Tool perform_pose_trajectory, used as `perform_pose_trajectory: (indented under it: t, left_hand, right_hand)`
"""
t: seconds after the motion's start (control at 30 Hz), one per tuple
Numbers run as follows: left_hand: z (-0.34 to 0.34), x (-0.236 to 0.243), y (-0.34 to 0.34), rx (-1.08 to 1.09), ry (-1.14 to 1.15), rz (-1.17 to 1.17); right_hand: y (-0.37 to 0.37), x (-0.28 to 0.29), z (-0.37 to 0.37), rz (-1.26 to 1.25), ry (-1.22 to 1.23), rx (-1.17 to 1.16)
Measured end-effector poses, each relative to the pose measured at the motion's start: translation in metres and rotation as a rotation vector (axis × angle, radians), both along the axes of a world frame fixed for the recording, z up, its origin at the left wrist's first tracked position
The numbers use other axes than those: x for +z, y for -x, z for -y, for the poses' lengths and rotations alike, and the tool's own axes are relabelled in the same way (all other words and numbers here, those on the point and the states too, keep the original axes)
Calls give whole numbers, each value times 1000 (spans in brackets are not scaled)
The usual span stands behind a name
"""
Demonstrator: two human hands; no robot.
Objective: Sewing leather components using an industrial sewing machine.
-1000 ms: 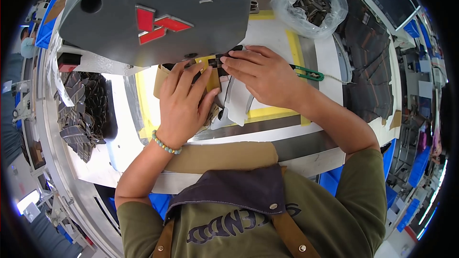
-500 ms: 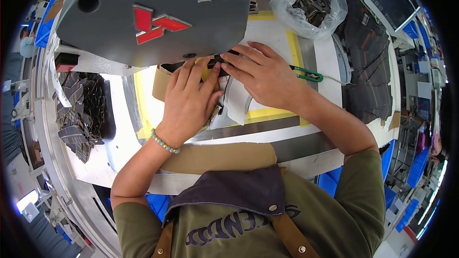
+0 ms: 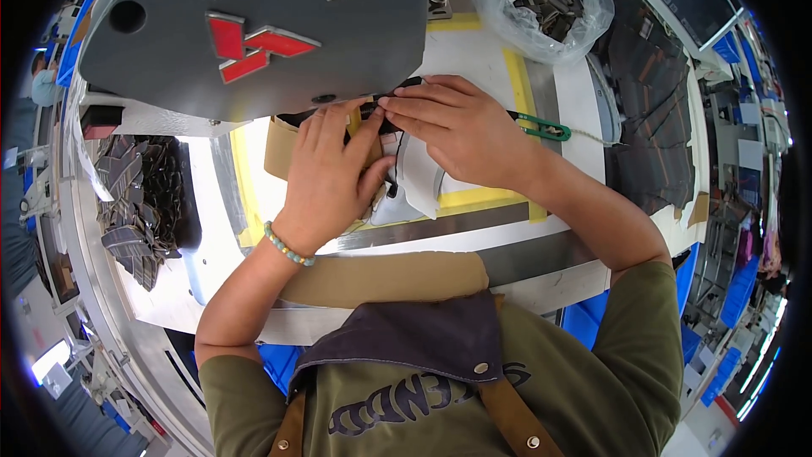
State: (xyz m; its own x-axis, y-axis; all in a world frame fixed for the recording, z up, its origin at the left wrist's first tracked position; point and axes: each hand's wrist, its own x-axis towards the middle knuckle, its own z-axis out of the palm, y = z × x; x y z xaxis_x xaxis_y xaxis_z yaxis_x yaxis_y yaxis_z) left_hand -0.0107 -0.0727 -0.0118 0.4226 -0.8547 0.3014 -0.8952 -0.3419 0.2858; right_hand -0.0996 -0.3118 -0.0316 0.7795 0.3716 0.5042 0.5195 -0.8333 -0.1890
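Under the front edge of a dark grey sewing machine head [image 3: 279,42] my two hands meet, fingertips close together. My left hand [image 3: 326,173] lies palm down with its fingers stretched forward and apart, pressing on the work by the machine. From the right, my right hand [image 3: 469,131] reaches in with fingers bunched at a small dark fabric piece [image 3: 411,82]; its thumb is hidden. White material [image 3: 417,182] hangs toward me between the hands. A tan curved guard [image 3: 279,149] stands left of my left fingers. The needle area is hidden.
Green thread snips [image 3: 543,127] on a cord lie beyond my right wrist. A clear bag [image 3: 495,13] of small dark pieces stands at the far right, beside dark striped fabric [image 3: 647,118]. Stacked dark pieces [image 3: 139,195] lie left. A tan pad [image 3: 385,279] covers the near table edge.
The machine head appears shifted slightly left and up in the picture. My right hand has moved slightly left, its fingertips closer to the left hand's; the left hand stays nearly in place.
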Motion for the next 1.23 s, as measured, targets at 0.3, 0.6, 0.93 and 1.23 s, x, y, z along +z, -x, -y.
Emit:
perform_pose_trajectory:
  t: [0.3, 0.6, 0.93, 1.23]
  left_hand:
    - [6, 8, -17, 16, -109, 123]
    - [-24, 5, -26, 222, -188, 257]
    - [-14, 3, -29, -9, -131, 90]
    - [-2, 6, -25, -72, -162, 73]
  right_hand:
    - [0, 1, -1, -6, 21, 1]
    - [0, 1, -2, 10, 6, -19]
    - [0, 1, -2, 7, 27, -21]
    - [1, 2, -2, -36, 56, -27]
